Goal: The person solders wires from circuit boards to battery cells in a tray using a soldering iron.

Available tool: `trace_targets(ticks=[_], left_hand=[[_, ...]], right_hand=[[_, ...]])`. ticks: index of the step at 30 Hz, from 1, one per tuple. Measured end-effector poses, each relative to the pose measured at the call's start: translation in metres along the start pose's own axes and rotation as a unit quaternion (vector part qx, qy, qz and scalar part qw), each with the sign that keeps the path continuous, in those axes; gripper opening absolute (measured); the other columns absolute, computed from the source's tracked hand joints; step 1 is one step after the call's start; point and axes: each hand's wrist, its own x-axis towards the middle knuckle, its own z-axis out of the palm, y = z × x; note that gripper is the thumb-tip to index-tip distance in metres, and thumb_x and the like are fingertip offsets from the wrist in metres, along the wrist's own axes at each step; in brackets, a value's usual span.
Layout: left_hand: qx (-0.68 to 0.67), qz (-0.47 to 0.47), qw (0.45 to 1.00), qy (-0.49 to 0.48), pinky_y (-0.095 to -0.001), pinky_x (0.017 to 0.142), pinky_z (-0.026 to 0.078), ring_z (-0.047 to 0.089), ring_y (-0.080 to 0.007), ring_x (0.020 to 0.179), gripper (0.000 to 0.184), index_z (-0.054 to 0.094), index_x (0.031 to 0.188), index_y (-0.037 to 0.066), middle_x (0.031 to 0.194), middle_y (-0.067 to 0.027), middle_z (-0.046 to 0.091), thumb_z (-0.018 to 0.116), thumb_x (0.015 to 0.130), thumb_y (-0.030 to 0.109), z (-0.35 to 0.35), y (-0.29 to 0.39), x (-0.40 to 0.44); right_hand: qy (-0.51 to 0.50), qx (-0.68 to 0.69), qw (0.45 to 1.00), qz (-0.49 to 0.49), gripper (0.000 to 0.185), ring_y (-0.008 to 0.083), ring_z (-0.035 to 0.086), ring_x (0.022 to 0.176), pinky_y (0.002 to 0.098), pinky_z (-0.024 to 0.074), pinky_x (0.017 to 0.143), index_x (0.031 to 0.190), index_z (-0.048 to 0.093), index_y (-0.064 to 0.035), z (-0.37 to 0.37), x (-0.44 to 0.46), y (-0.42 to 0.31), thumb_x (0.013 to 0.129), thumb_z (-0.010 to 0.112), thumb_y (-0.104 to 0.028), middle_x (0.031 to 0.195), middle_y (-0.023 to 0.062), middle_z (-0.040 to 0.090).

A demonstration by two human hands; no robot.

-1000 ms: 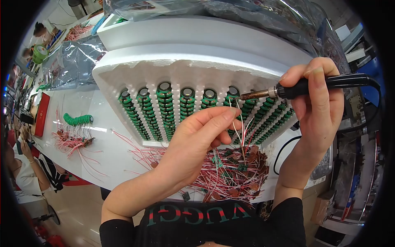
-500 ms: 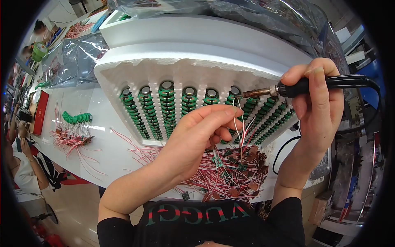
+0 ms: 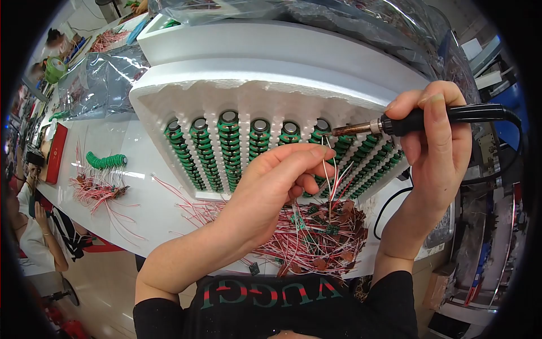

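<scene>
My right hand (image 3: 437, 133) is closed around the black handle of a soldering iron (image 3: 409, 120), whose brown tip points left. My left hand (image 3: 293, 172) pinches thin white wires (image 3: 332, 169) just below that tip. The wire ends reach up to a green round part in one row of the white foam tray (image 3: 164, 93). Several rows of these green cylindrical parts (image 3: 228, 135) with silvery tops stand in the tray. Beneath my hands lies a tangled heap of red and white wires (image 3: 305, 231) with small brown and green boards among them.
At left, a curved row of green parts (image 3: 106, 162) with wires attached lies on the white table (image 3: 141, 164). A red box (image 3: 55, 153) stands beyond it. Plastic sheeting (image 3: 101, 85) lies behind. The iron's black cord (image 3: 516, 127) curves down at right. Another person (image 3: 39, 226) sits at far left.
The wires by the iron's tip have shifted very slightly to the right. Both my hands stay almost in place. At far left, the other person's arm has moved a little.
</scene>
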Motion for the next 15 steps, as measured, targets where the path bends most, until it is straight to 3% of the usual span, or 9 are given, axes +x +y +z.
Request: trace_targets(ticks=[15], left_hand=[[-0.002,0.004,1.0,0.0,-0.0181,0.062,0.039,0.047,-0.0023,0.062,0.023,0.06,0.098,0.006,0.08,0.0026,0.06,0.052,0.086,0.023,0.0,-0.0022,-0.0006]], right_hand=[[-0.001,0.002,1.0,0.009,0.016,-0.0005,0.031,0.043,0.0115,0.024,0.04,0.088,0.048,-0.0051,0.001,0.0003,-0.0002,0.093,0.043,-0.019,0.078,0.0127,0.061]])
